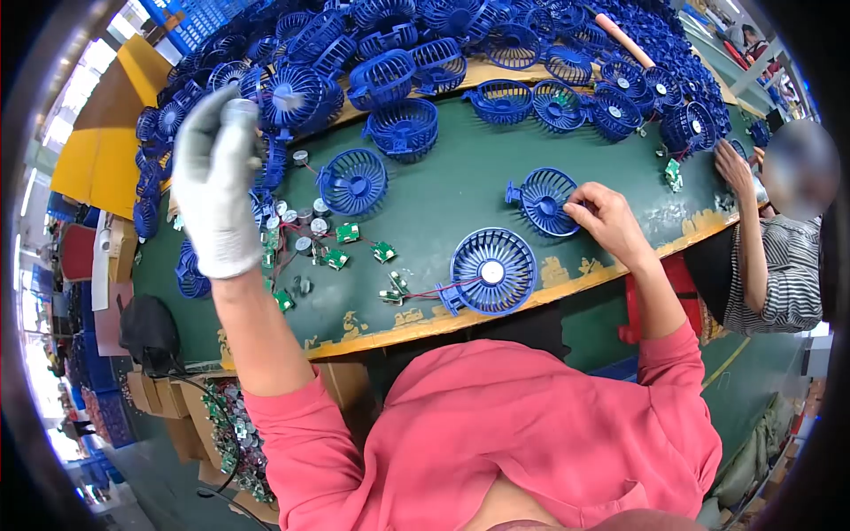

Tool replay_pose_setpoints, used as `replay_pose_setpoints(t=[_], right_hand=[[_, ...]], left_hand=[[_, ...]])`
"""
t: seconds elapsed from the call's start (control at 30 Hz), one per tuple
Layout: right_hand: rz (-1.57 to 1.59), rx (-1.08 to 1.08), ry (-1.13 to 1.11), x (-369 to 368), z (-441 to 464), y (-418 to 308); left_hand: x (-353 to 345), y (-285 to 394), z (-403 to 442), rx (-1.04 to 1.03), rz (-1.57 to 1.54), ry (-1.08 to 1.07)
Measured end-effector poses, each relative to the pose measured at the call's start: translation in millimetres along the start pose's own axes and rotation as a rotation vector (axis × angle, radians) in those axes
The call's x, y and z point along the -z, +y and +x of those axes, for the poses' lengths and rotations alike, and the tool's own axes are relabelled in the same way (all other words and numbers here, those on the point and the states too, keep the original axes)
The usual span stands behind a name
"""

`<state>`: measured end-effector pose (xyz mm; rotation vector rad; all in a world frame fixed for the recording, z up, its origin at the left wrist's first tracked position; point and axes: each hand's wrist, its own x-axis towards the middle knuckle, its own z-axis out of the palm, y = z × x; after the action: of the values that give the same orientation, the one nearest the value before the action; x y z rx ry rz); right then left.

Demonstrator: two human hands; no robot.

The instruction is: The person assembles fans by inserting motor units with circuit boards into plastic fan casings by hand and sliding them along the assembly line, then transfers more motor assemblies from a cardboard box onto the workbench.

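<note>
My left hand [212, 186], in a white glove, is raised over the left side of the table. Its fingers are closed around a small silvery round motor [239, 110], slightly blurred. With bare fingers, my right hand [607, 221] pinches the rim of a blue fan housing [544, 203] lying on the table. Nearer the front edge lies another blue fan housing [492, 273] with a motor at its centre, wired to a small green circuit board [396, 288]. Loose motors [304, 245] and green boards [347, 233] lie below and right of my left hand.
A large heap of blue fan housings [381, 80] fills the far side of the green table [443, 186]. A hammer-like handle [624, 40] rests on the heap. On the right, a co-worker's hand [735, 168] touches housings. A box of boards [235, 434] stands below left.
</note>
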<state>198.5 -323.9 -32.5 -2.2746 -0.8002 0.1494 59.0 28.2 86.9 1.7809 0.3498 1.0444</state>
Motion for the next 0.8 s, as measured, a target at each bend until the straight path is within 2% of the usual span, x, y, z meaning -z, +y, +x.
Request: replay_pose_setpoints(t=[0.03, 0.13, 0.17, 0.2, 0.27, 0.33, 0.37, 0.47, 0.53, 0.57, 0.6, 0.63, 0.73, 0.8], right_hand=[[0.002, -0.001, 0.003, -0.8, 0.5, -1.2], [0.009, 0.009, 0.014, -0.5, -0.8, -2.1], [0.009, 0.002, 0.003, -0.1, -0.7, -1.3], [0.011, -0.003, -0.007, 0.3, 0.4, -0.7], [0.004, 0.001, -0.006, 0.6, 1.2, 1.3], [-0.003, 0.004, -0.005, 1.5, 2.1, 0.7], [0.095, -0.048, -0.002, 3.0, 3.3, -2.9], [0.263, -0.095, -0.003, 9.2, 3.8, -21.7], [0.28, 0.12, -0.059, 14.5, -2.3, -56.8], [0.234, 0.207, -0.097, 15.8, -5.6, -70.6], [0.189, 0.293, -0.135, 14.2, -8.0, -80.4], [0.14, 0.414, -0.144, 6.5, -8.1, -81.3], [-0.134, 0.403, -0.192, -10.0, -12.2, -88.3], [-0.151, 0.387, -0.213, -10.4, -13.2, -92.2]], left_hand=[[-4.5, -6.6, -3.0, 0.057, 0.002, -0.062], [-9.2, -35.4, -11.6, 0.125, 0.27, -0.524], [-11.2, -51.1, -13.3, 0.188, 0.34, -0.602], [-15.1, -55.6, -16.4, 0.102, 0.421, -0.583], [-15.2, -53.4, -13.1, 0.164, 0.461, -0.574], [-19.9, -38.9, -13.0, 0.199, 0.098, -0.449], [-19.4, -24.5, -12.0, 0.267, 0.032, -0.42], [-18.6, -15.8, -6.3, 0.213, -0.217, -0.194], [-22.5, 0.4, -10.4, 0.176, -0.481, -0.077], [-14.2, 2.1, -14.0, 0.083, -0.566, -0.255], [-20.0, 9.2, -16.9, 0.127, -0.535, -0.065], [-22.0, 14.0, -22.3, 0.118, -0.537, -0.096], [-28.6, 28.5, -47.2, 0.143, -0.495, -0.152], [-24.1, 29.1, -61.5, 0.196, -0.516, -0.267]])
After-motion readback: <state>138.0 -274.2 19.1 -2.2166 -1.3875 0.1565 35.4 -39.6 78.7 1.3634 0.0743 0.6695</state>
